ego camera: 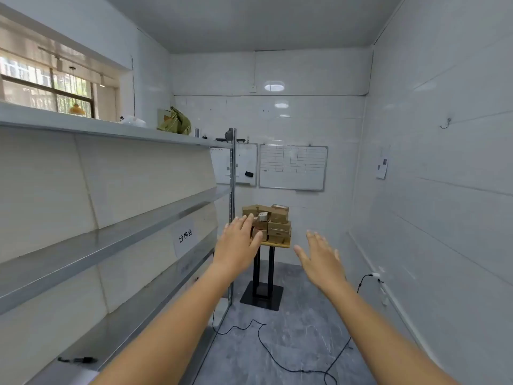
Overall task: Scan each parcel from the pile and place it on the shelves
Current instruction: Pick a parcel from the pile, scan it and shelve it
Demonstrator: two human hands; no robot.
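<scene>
Two bare forearms reach forward from the bottom edge, cut off below the elbows. The left hand (238, 240) is flat with straight fingers close together, holding nothing; in the picture its fingertips overlap the left side of the parcels (273, 225), though whether they touch cannot be told. The right hand (320, 258) is also empty, its fingers straight and slightly spread, lower than the parcels and to their right. Left of the hands run the shelves (116, 240), three metal boards in view, the lowest carrying a small dark object (79, 359) too blurred to identify and a paper sign (185, 236) hanging higher up. A black cable (277, 357) snakes across the floor between the shelves and the stand. Beyond the hands, the parcels sit stacked on a small table (274, 244) with a black stand; roughly eight brown boxes show, the exact count hidden by the left hand. Behind the parcels, two whiteboards (293, 166) hang on the tiled wall, one partly hidden by the shelf post. A green bag (175, 122) rests on the top shelf.
</scene>
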